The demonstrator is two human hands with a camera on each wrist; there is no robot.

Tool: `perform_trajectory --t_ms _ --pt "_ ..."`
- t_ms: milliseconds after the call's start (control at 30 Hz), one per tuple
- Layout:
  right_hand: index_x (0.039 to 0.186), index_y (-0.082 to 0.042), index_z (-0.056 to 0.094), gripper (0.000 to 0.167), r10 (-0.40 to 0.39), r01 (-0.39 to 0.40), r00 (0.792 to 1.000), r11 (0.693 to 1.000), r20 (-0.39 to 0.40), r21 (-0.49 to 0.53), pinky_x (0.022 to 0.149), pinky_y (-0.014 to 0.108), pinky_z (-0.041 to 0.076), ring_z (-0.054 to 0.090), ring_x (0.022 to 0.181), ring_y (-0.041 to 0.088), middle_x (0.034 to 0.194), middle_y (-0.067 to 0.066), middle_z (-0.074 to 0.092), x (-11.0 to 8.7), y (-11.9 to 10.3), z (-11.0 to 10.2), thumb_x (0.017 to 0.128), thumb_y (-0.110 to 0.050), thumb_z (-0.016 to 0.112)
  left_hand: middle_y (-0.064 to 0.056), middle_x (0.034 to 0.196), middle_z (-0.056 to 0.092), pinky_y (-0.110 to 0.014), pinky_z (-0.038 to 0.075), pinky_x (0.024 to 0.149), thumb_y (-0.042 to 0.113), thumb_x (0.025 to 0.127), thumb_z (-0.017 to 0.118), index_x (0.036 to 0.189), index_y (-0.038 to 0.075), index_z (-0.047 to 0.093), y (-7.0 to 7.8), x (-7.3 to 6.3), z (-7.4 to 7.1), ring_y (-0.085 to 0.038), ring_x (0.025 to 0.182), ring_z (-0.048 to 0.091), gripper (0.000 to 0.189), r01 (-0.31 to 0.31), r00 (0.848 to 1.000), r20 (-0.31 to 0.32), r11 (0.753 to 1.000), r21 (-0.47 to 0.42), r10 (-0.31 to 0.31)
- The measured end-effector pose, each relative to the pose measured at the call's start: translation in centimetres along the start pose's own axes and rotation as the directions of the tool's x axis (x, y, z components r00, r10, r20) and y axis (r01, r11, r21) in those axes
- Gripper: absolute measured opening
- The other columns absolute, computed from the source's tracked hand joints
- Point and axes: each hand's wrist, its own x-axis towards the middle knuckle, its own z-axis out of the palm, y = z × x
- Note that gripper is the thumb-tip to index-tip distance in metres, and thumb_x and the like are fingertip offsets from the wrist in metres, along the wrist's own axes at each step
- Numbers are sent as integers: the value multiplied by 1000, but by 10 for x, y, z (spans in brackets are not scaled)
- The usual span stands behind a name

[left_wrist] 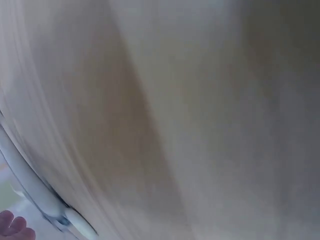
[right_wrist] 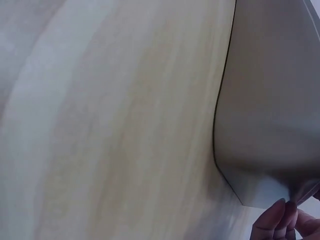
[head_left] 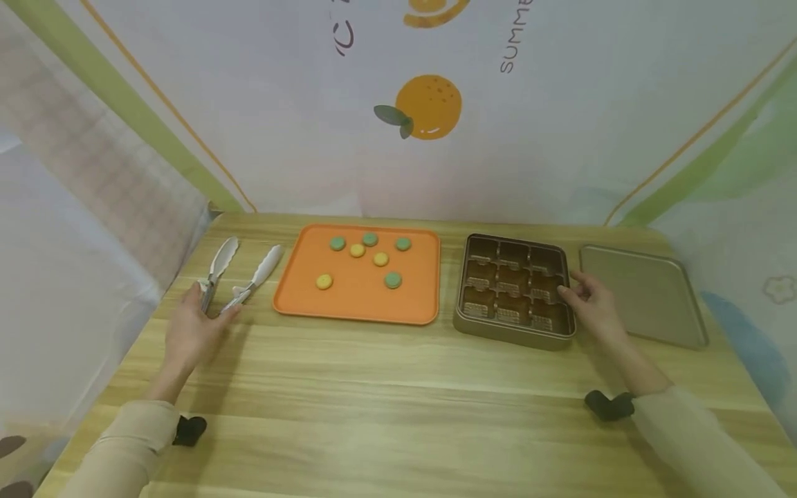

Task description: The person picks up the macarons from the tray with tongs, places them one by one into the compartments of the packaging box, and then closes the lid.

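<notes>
My left hand [head_left: 193, 328] spreads over the handle end of metal tongs [head_left: 252, 283], whose two arms stand wide apart. Its index finger is by the left arm and its thumb by the right one. In the left wrist view, the fingertips [left_wrist: 15, 227] show apart from a pale tong arm [left_wrist: 35, 187]. With thumb and fingers, my right hand [head_left: 594, 304] pinches the right rim of a square bronze baking pan [head_left: 510, 335]. A divider [head_left: 512, 283] splits the pan into several compartments. The right wrist view shows the pan's outer wall [right_wrist: 270, 100] and fingertips at its rim.
An orange tray [head_left: 355, 301] lies between tongs and pan. Several small green rounds [head_left: 392, 280] and yellow rounds [head_left: 324, 281] are scattered on it. Right of the pan lies a flat bronze lid or tray [head_left: 647, 294]. A printed cloth [head_left: 529, 159] hangs behind the wooden table [head_left: 373, 401].
</notes>
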Motion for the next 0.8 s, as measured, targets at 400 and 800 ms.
perform_trajectory --t_ms 400,800 --pt "142 9 26 59 31 -29 999 998 -35 53 58 14 41 43 73 2 90 3 46 3 1 3 98 -24 49 -52 126 24 -67 29 91 54 84 61 136 -25 10 -13 23 -1 -62 113 27 108 146 970 175 980 138 -169" --pt "140 11 30 55 -5 8 997 999 -83 46 50 17 38 40 60 1 81 0 45 3 5 8 98 -19 50 -46 117 33 -59 32 87 66 78 59 123 -25 29 -14 37 11 -56 104 33 106 264 941 153 936 232 -303"
